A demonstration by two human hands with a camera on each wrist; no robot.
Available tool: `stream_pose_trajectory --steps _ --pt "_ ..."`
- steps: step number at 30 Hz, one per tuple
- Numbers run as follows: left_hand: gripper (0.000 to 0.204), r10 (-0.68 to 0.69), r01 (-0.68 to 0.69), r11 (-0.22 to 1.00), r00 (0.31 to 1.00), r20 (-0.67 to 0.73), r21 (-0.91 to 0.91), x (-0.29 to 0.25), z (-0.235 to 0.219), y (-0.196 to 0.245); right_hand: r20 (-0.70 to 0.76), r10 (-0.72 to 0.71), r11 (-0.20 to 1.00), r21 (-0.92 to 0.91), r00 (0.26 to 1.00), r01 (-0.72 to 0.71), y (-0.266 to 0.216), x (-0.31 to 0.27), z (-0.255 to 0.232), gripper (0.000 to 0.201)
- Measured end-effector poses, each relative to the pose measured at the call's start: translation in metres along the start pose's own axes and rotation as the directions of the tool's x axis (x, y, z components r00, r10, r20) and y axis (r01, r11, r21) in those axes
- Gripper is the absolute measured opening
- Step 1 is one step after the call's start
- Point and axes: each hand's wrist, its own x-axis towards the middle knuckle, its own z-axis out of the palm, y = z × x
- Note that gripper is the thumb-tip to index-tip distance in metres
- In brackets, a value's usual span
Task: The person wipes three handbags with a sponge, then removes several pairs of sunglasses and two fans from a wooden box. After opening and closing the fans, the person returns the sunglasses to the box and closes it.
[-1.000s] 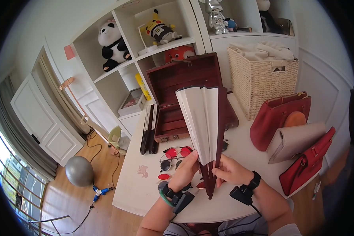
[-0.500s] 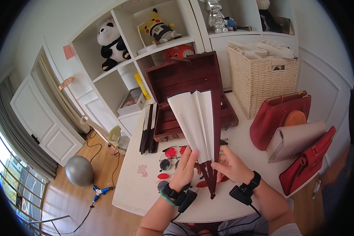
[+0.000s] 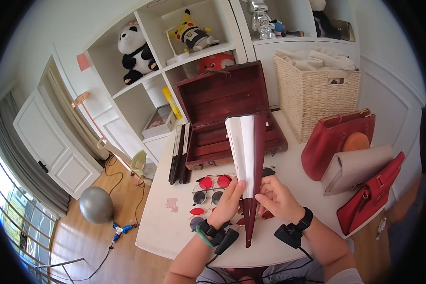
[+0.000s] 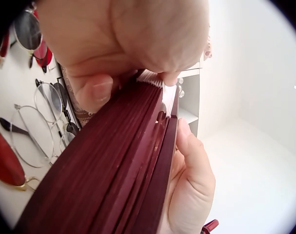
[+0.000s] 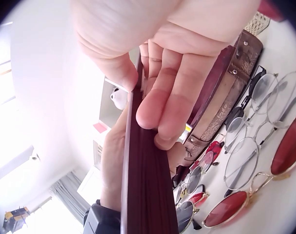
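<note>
A large folding fan point(image 3: 243, 154) with a white leaf and dark red ribs stands nearly upright above the table, mostly folded, its pivot end pointing down. My left hand point(image 3: 226, 204) grips its left side where leaf meets ribs. On the other side my right hand point(image 3: 285, 201) pinches the dark outer guard between thumb and fingers. Seen from the left wrist, the stacked ribs point(image 4: 99, 161) lie close together, with a narrow gap beside the guard. Below the hands lie several pairs of round sunglasses point(image 5: 226, 207), partly hidden by the fan.
An open dark red suitcase point(image 3: 213, 164) stands at the table's back, with folded fans point(image 3: 179, 156) to its left. Along the right are a red handbag point(image 3: 317, 151), a beige bag point(image 3: 355, 170) and another red bag point(image 3: 371, 201). Behind them stands a woven basket point(image 3: 312, 104).
The fan has narrowed from a partial spread to nearly folded, and its top has dropped lower. Both hands have kept hold of it, drawing its sides together.
</note>
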Motion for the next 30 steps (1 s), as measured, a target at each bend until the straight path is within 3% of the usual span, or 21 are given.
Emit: stream_pose_trajectory --steps 4,6,8,11,15,17,23,30 --pt "0.05 -0.014 0.017 0.999 0.998 0.069 -0.046 -0.004 0.002 0.005 -0.025 -0.082 0.996 0.028 0.996 0.082 0.0 0.001 0.001 0.02" --pt "0.051 0.006 0.002 0.997 0.995 0.101 -0.077 -0.005 0.004 0.005 -0.099 0.015 0.979 0.203 0.995 0.006 -0.004 0.002 -0.002 0.017" --pt "0.052 -0.05 0.06 0.996 0.988 0.149 -0.064 -0.008 0.006 0.007 -0.141 0.039 0.978 0.207 0.989 -0.009 -0.014 0.002 -0.004 0.021" --pt "0.052 -0.076 0.085 0.995 0.986 0.148 -0.059 -0.009 0.007 0.007 -0.198 0.154 0.915 0.399 0.968 -0.064 -0.021 0.003 -0.009 0.03" --pt "0.049 -0.085 0.091 0.995 0.987 0.133 -0.037 -0.01 0.011 0.015 -0.138 0.158 0.905 0.417 0.978 -0.087 -0.011 0.002 -0.016 0.023" --pt "0.046 -0.108 0.115 0.992 0.986 0.124 -0.05 -0.011 0.012 0.018 -0.185 0.095 0.957 0.288 0.978 -0.038 -0.016 0.002 -0.014 0.018" --pt "0.045 -0.148 0.153 0.988 0.976 0.158 -0.018 -0.01 0.01 0.019 -0.15 0.019 0.975 0.223 0.988 0.015 -0.014 0.002 -0.014 0.015" --pt "0.045 -0.09 0.093 0.995 0.984 0.156 -0.017 -0.009 0.01 0.012 -0.088 0.01 0.98 0.199 0.996 0.007 -0.012 0.001 -0.018 0.012"
